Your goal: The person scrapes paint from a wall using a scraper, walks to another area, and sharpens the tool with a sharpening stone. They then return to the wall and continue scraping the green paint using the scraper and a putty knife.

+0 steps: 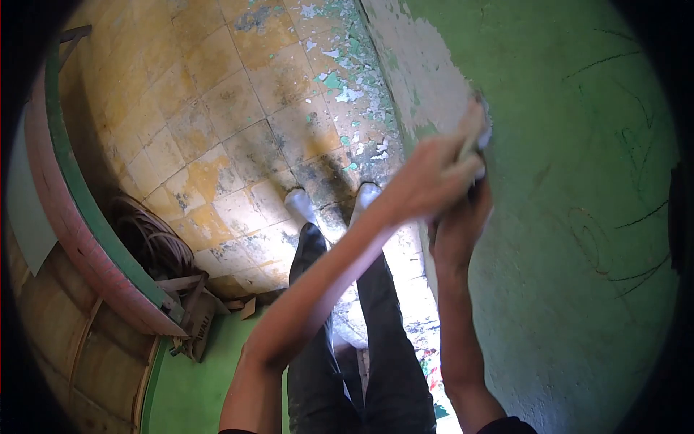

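Note:
My left hand (434,177) is closed, with one finger stretched along what looks like a paint scraper (486,132). The tool's pale, blurred edge lies against the green wall (564,173), at the border of a bare patch (434,76) where the paint is gone. My right hand (463,220) is wrapped round the lower end of the same tool, just below the left. My fingers hide most of the handle.
Paint flakes (347,94) litter the worn yellow tiles (210,94) along the wall's foot. My feet (300,202) stand close to the wall. At left are a curved pink-and-green wooden piece (87,239), a coiled brown bundle (148,235) and a printed cardboard box (202,325).

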The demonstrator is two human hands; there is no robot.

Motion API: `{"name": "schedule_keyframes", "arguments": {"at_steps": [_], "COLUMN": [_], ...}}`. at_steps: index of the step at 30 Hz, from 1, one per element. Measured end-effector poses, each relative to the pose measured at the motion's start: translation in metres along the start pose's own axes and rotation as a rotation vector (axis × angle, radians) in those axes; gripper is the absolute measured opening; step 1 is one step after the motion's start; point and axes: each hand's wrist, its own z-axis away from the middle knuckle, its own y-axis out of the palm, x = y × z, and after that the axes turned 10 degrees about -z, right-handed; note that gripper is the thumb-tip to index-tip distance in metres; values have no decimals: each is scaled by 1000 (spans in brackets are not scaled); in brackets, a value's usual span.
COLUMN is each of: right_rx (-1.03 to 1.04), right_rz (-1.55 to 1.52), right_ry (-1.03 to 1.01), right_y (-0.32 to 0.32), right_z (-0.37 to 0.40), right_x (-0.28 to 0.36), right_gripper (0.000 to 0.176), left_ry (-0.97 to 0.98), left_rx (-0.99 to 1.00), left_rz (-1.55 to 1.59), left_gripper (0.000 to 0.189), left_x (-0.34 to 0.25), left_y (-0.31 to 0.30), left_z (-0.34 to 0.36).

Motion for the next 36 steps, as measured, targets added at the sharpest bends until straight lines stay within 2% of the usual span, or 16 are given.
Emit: {"name": "schedule_keyframes", "arguments": {"at_steps": [1, 2, 4, 6, 8, 11, 12, 14, 16, 17, 21, 24, 26, 28, 30, 36], "right_rx": [42, 39, 5, 11, 14, 20, 95, -33, -168, -50, 0, -97, -39, -12, 33, -72], "right_rz": [-64, -113, -129, -89, -51, -129, -93, -52, 80, 53, 26, 56, 75, 122, 8, 102], "right_ry": [110, 62, 87, 71, 52, 82, 67, 90, 145, 124, 127, 126, 136, 190, 25, 43], "right_y": [1, 17, 29, 31, 28, 41, 49, 48, 34, 31, 60, 43, 45, 38, 62, 53], "right_z": [-8, -19, -10, -14, -24, -37, -45, -20, 4, 1, -53, -13, -30, -36, -66, -23], "right_x": [4, 0, 1, 2, -2, -7, -10, 2, 15, 24, -11, 0, 4, 0, -27, 10], "right_gripper": [42, 31, 28, 31, 34, 34, 35, 39, 41, 42, 42, 38, 40, 42, 34, 39], "left_ry": [-40, -28, -2, 98, 109, 49, 61, -12, 171, 150, -12, 45, 223, 36, -25, 170], "left_rx": [3, 4, -2, -97, -46, -79, -35, 21, -87, -69, -4, 7, -140, -10, -1, -128], "left_rz": [4, 24, 64, 33, 18, 109, 130, 110, 64, 100, 130, 82, 17, 74, 101, 104], "left_gripper": [30, 30, 30, 35, 35, 35, 25, 26, 26, 27, 28, 28, 28, 27, 25, 23], "left_x": [-1, 1, 5, 11, 7, 10, 9, 9, 16, 20, 16, 23, 33, 24, 12, 28], "left_y": [-5, -11, -21, 2, 2, -29, -44, -39, -11, -10, -54, -31, -8, -36, -62, -22], "left_z": [-5, -9, -13, 4, 4, -41, -44, -26, -3, -9, -55, -25, -18, -42, -64, -33]}}
